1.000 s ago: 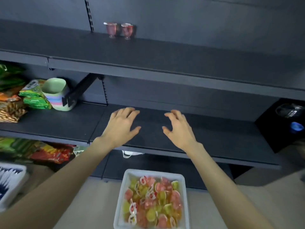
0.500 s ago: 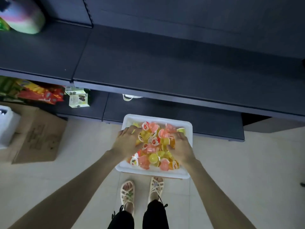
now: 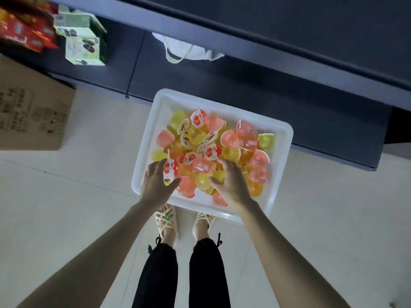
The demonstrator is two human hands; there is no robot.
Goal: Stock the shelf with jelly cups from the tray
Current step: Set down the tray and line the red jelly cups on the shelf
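Jelly cups (image 3: 231,138) of clear plastic, in pink, yellow and orange and some with red-and-white foil lids, lie heaped in a white rectangular plastic tray (image 3: 160,121). The tray sits on the pale tiled floor (image 3: 89,196), close against the front of the lowest board of the dark metal shelf (image 3: 244,85).

Both hands are down at the near side of the tray, apart from each other with cups between them. The left hand (image 3: 156,184) reaches over the tray's near-left rim, and its fingers and thumb curl round a red-lidded jelly cup (image 3: 170,171) that stands on edge. The right hand (image 3: 233,184) rests among the cups with its fingers bent down into the heap and its thumb just beside a yellow cup (image 3: 202,181). Whether it grips anything cannot be told.

Below the tray stand the person's feet in cream strappy sandals (image 3: 166,223), with black trousers (image 3: 155,274) above them.

On the lowest shelf board lies a white cloth bag (image 3: 191,50). To its left are green-and-white cookie boxes (image 3: 82,50) and red snack packets (image 3: 22,34). A brown cardboard box (image 3: 29,112) sits on the floor at the left, well apart from the tray.
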